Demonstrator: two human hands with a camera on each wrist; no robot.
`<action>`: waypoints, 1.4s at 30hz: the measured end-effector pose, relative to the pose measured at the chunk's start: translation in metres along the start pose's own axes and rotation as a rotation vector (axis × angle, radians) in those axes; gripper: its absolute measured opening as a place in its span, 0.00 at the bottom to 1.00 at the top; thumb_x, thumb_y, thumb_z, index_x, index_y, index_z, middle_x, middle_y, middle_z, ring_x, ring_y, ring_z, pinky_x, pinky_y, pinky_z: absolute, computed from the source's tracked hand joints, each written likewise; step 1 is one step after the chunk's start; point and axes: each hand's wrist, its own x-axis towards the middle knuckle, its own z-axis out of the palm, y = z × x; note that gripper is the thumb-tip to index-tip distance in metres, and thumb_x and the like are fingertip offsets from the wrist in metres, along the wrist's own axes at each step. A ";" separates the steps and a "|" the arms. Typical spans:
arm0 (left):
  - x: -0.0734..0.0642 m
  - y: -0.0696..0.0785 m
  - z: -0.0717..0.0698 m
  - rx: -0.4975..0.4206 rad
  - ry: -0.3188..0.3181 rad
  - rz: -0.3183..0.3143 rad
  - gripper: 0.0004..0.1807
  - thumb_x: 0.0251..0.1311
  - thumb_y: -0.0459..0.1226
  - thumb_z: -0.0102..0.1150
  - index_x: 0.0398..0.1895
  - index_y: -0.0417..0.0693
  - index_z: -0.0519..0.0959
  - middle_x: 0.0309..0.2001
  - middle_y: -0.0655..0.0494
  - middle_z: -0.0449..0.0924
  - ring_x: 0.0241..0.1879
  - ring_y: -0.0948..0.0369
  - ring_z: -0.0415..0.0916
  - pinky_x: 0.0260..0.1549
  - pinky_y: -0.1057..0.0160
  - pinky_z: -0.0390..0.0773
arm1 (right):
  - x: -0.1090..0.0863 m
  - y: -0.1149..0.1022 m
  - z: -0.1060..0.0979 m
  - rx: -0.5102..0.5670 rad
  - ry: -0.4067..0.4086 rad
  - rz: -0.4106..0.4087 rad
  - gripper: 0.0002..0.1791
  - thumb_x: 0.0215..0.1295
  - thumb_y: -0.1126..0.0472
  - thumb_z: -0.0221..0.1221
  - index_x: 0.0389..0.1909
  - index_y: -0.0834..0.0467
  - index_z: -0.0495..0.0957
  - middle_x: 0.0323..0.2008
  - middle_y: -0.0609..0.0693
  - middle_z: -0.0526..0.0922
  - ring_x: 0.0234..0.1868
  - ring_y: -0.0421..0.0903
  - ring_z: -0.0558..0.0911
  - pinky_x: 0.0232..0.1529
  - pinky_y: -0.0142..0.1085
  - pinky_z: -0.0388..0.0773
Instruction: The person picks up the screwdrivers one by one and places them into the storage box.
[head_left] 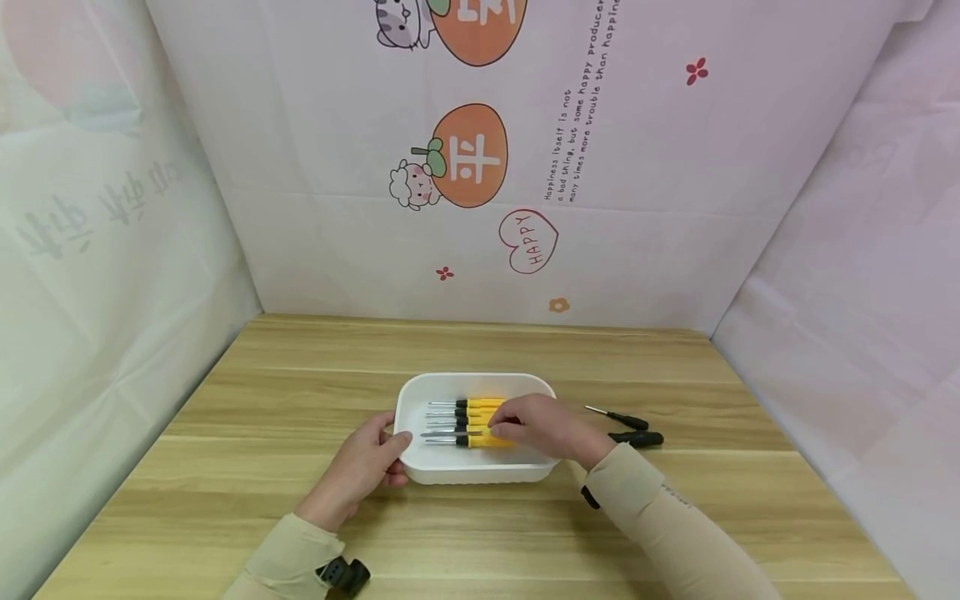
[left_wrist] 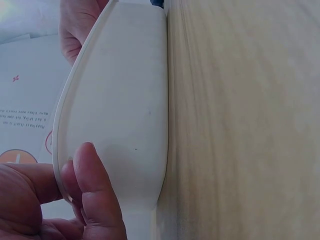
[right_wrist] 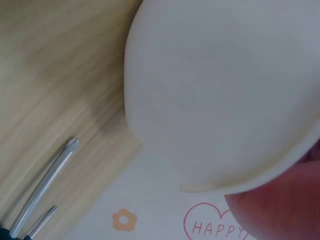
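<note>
A white plastic tray [head_left: 480,475] stands on the table, with several yellow-and-black screwdrivers [head_left: 483,403] lying side by side in it, their shafts pointing left. My left hand [head_left: 367,461] grips the tray's left end, thumb over the rim and fingers outside, as the left wrist view also shows. Over the tray, my right hand [head_left: 543,425] pinches a screwdriver whose grey shaft [head_left: 442,434] points left above the others; the fingers hide most of its handle. In the right wrist view the tray wall [right_wrist: 215,100] covers most of that hand's work.
Right of the tray lie a small black-handled screwdriver [head_left: 628,421] and a thicker black-handled one [head_left: 645,439], the latter partly behind my right wrist. The wooden table [head_left: 300,375] is bordered by printed cloth walls [head_left: 637,250] at the back and sides.
</note>
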 end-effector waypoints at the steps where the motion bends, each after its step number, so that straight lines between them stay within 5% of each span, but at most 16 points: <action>1: 0.000 0.000 0.000 -0.001 0.000 0.000 0.30 0.75 0.37 0.56 0.77 0.40 0.65 0.40 0.44 0.74 0.30 0.58 0.77 0.26 0.64 0.86 | 0.000 0.000 0.001 -0.005 0.002 -0.006 0.08 0.75 0.56 0.62 0.44 0.52 0.89 0.39 0.39 0.87 0.39 0.37 0.79 0.46 0.35 0.81; 23: 0.000 0.000 0.000 -0.013 0.005 0.004 0.29 0.75 0.36 0.57 0.76 0.39 0.66 0.39 0.44 0.74 0.29 0.58 0.77 0.25 0.64 0.86 | 0.005 -0.008 0.020 -0.027 0.033 -0.070 0.04 0.70 0.58 0.66 0.36 0.48 0.89 0.33 0.35 0.86 0.33 0.33 0.77 0.42 0.32 0.78; 42: -0.003 0.000 -0.001 -0.015 -0.001 0.014 0.30 0.75 0.37 0.57 0.76 0.38 0.65 0.39 0.45 0.73 0.29 0.58 0.76 0.24 0.64 0.85 | 0.008 -0.010 0.024 -0.077 0.025 -0.005 0.03 0.68 0.56 0.69 0.33 0.46 0.88 0.29 0.32 0.83 0.33 0.36 0.76 0.42 0.33 0.78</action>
